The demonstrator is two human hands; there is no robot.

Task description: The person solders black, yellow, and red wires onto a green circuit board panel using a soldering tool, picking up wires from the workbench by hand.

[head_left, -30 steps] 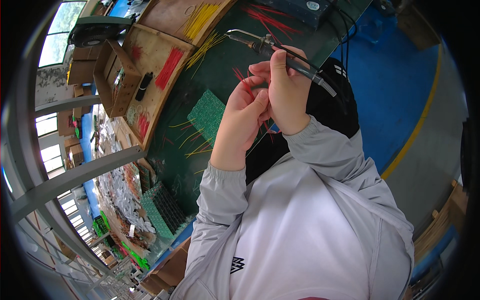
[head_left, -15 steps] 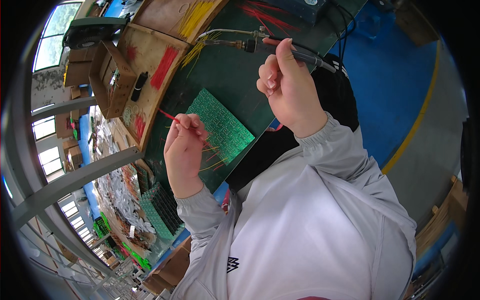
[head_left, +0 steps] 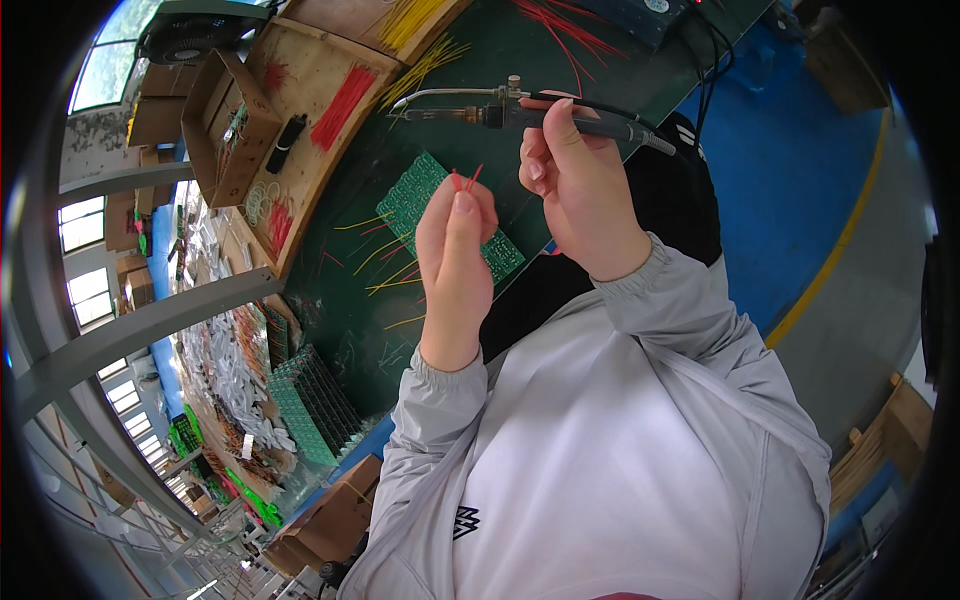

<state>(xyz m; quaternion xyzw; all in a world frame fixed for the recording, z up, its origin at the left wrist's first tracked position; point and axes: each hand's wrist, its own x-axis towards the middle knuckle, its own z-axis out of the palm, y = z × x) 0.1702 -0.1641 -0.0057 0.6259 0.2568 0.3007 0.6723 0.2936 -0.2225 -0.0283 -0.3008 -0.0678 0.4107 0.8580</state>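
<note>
My right hand (head_left: 575, 185) is closed around the dark handle of a soldering iron (head_left: 600, 124), which has a thin metal feed tube (head_left: 440, 92) running along it. The iron's tip points left, above the bench and apart from the board. In a pinch, my left hand (head_left: 455, 265) holds short red wires (head_left: 470, 180), their ends sticking up past thumb and forefinger. Beneath that hand lies a green circuit board panel (head_left: 415, 190), partly hidden by it. Several yellow wires (head_left: 395, 275) and some red ones stick out along the panel's left side.
A wooden tray (head_left: 295, 70) at the left holds bundles of red wires (head_left: 341, 105) and a black cylinder (head_left: 286, 144). Beside it stand a cardboard box (head_left: 228, 130) and a stack of green boards (head_left: 305, 405). More yellow wires (head_left: 425, 70) and a dark box-shaped device (head_left: 640, 18) lie farther off.
My left hand has moved right, from beside the panel to over it, with red wire in its pinch. My right hand and the iron have shifted only slightly.
</note>
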